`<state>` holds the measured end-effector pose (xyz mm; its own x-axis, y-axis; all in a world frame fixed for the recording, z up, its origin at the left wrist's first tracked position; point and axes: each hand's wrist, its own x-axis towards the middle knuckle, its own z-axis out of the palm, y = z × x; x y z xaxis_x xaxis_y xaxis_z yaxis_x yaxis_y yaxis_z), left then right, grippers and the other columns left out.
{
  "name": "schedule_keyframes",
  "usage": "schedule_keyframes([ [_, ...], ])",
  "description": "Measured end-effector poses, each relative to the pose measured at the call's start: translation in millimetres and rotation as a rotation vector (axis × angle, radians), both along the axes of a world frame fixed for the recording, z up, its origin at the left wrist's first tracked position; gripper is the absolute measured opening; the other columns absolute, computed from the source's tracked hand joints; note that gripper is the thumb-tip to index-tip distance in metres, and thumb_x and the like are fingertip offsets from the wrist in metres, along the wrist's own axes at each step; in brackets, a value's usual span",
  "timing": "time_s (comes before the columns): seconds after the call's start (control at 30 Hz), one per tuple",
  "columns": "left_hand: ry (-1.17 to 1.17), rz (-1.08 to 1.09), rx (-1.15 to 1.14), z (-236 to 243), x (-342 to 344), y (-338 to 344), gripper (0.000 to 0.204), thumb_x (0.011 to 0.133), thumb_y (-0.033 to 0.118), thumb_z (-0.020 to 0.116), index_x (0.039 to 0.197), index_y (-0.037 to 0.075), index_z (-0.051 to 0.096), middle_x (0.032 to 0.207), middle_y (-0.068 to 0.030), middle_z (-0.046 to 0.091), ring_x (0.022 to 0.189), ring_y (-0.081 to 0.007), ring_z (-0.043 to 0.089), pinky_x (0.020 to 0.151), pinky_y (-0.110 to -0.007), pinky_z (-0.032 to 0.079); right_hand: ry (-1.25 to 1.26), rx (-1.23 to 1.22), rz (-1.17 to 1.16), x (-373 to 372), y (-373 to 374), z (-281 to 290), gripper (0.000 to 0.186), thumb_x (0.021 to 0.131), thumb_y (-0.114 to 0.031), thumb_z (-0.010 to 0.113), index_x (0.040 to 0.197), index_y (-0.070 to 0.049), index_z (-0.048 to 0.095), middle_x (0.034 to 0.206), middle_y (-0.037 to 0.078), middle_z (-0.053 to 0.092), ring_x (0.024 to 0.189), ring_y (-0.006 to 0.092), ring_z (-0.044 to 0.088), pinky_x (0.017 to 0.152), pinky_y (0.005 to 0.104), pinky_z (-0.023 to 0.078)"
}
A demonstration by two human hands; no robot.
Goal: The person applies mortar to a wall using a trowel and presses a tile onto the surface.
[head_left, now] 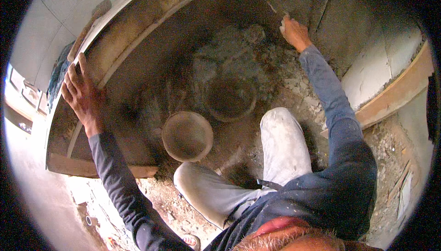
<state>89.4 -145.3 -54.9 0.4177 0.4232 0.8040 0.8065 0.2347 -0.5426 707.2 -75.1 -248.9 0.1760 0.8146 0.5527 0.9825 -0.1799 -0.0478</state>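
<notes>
My right hand point(295, 32) is stretched out to the far right, closed round the handle of a trowel point(277, 6). The trowel's thin blade points away toward the dark back wall. At the left, my left hand point(82, 96) rests over the pale edge of a tiled counter point(51, 18), fingers apart, holding nothing. On that counter, just beyond the fingers, lies a hammer-like tool point(88, 30) with a long wooden handle. A blue cloth point(58, 73) is bunched beside it.
Under the counter, a round shallow pan point(187, 136) stands before my knees. A darker basin point(231, 99) lies beyond it, with grey rubble point(229, 53) around. Pale panels point(370, 67) and a wooden board point(395, 90) line the right side. Debris point(170, 200) covers the floor behind my legs.
</notes>
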Motion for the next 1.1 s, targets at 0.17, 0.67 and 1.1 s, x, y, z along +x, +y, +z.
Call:
schedule_keyframes([
  [0.17,0.033,0.09,0.011,-1.4,-9.2,-0.9,0.098,0.072,0.02,0.072,0.157,0.024,0.025,0.148,-0.0087,0.04,0.137,-0.0271,0.04,0.115,-0.046,0.03,-0.131,0.35,0.214,-42.3,-41.5,66.2,0.035,0.092,-0.027,0.064,0.121,-0.01,0.055,0.116,0.014,0.06,0.087,0.038,0.067,0.068,0.0517,0.053],
  [0.67,0.058,0.038,-0.002,-1.1,5.7,5.5,0.104,0.067,0.034,0.078,0.157,0.021,0.027,0.145,-0.0089,0.044,0.134,-0.0282,0.042,0.113,-0.045,0.031,-0.405,0.462,0.06,15.4,-26.2,139.9,0.035,0.097,-0.019,0.058,0.127,-0.001,0.054,0.094,0.018,0.062,0.083,0.0306,0.066,0.071,0.0464,0.053],
  [1.1,0.166,-0.026,-0.144,11.5,40.4,2.9,0.109,0.071,0.047,0.081,0.157,0.015,0.021,0.154,-0.0159,0.032,0.145,-0.0365,0.028,0.118,-0.056,0.026,0.227,-0.605,0.42,-17.8,-1.9,-97.0,0.028,0.076,-0.034,0.064,0.09,-0.01,0.07,0.088,0.016,0.07,0.082,0.0397,0.068,0.075,0.0538,0.056],
])
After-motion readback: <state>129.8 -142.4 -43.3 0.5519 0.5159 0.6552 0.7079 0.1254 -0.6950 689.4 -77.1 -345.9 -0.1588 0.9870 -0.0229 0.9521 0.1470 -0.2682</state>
